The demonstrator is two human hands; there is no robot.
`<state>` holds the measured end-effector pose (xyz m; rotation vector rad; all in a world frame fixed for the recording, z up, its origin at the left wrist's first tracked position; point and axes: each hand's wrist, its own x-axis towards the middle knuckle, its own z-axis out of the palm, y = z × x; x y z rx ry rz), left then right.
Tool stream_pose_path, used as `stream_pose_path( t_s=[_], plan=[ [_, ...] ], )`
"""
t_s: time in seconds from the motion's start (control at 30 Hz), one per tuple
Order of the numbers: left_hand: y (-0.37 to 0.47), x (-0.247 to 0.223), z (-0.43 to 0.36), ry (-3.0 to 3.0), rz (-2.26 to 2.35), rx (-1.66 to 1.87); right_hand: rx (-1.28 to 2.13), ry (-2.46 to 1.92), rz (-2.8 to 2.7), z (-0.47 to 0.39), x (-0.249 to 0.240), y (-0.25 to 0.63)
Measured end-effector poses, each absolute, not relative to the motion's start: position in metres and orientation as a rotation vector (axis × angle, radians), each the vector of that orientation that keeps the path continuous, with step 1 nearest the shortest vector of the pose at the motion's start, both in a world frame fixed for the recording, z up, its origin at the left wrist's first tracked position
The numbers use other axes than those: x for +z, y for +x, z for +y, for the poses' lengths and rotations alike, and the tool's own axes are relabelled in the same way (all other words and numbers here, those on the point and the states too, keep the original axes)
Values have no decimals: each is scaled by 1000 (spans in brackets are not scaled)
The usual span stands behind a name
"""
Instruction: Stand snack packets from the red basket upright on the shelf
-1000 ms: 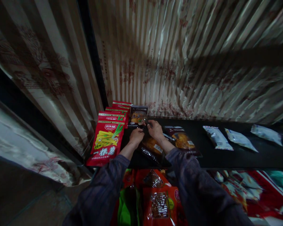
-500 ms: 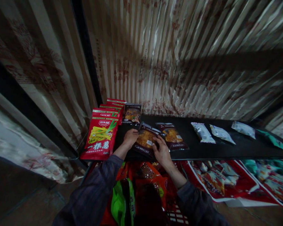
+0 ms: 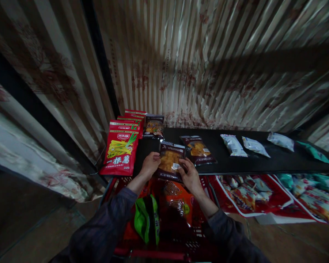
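A pleated, beige-and-brown striped sheet with faded reddish prints [image 3: 181,73] hangs in creased folds behind a flat, matte black shelf [image 3: 227,167]. At the shelf's front edge, the left hand [image 3: 150,163] and right hand [image 3: 191,176] grasp opposite sides of a dark brown, glossy plastic bag with golden chips showing on its front [image 3: 169,160]; whether it rests on the shelf is unclear. Just right of it lies a similar flat brown bag [image 3: 199,150], and behind it, to the left, a smaller-looking dark bag with a checkered top [image 3: 154,126] leans beside smooth red rectangular packets [image 3: 120,151], overlapped in a row. Farther right lie puffy, crimped white packets [image 3: 234,145] and a thin green packet [image 3: 314,152]. Below, a red slotted plastic basket [image 3: 153,252] holds shiny orange packets [image 3: 181,199] and a crumpled bright-green bag [image 3: 143,219].
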<state>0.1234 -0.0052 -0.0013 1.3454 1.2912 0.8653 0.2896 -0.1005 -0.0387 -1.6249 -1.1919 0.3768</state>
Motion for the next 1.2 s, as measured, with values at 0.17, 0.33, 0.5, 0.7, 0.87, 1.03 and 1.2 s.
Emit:
stream_pose_path(
  t_s=[0.17, 0.33, 0.5, 0.7, 0.87, 1.03, 1.2],
  plan=[
    [110, 0, -29, 1305, 1223, 880, 500, -1529, -1131, -114, -47, 289],
    [103, 1, -48, 1230, 1200, 920, 566, -1464, -1048, -121, -50, 288],
    [98, -2, -58, 1098, 1134, 968, 664, -1438, -992, -124, -47, 284],
    [88, -7, -65, 1079, 1190, 994, 657, -1456, -986, -130, -48, 275],
    [81, -11, -68, 1065, 1170, 1035, 704, -1435, -919, -133, -47, 269],
    [79, -14, -69, 1055, 1121, 1067, 840, -1306, -800, -135, -34, 269],
    [79, -15, -67, 956, 1057, 1068, 886, -1287, -780, -135, -30, 269]
  ],
)
